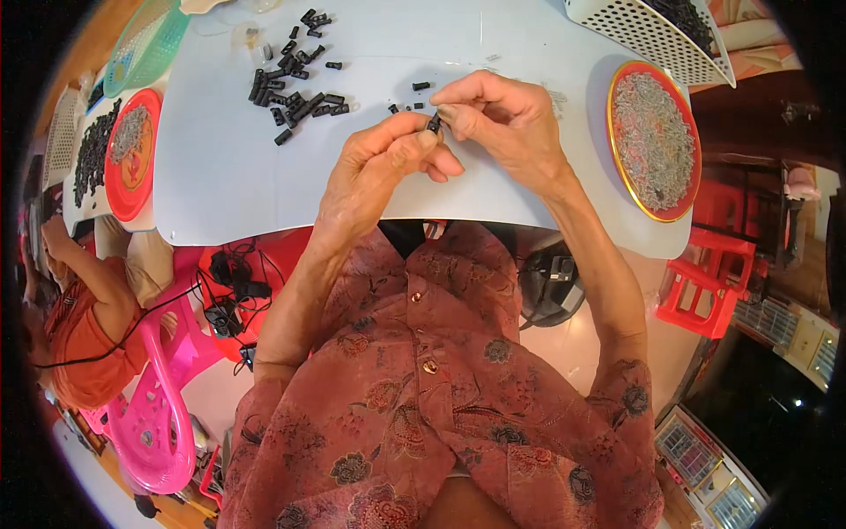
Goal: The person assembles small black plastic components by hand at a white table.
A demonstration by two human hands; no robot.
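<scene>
**Bright tabletop, black curved rim**

Light spreads evenly over the pale tabletop (229,185), cool and bright from 10 to 1 o'clock. A soft shadow edges the red plate (693,167) on its 9 o'clock side, suggesting light from its 3 o'clock side. Toward 12 o'clock, the small black part (434,126) shows little surface detail. Near 4 o'clock, a dark panel (762,383) lies in gloom, pricked by one point of glare. Fisheye distortion bends straight edges; toward 9 o'clock detail softens, and black vignetting fills the corners.
</scene>
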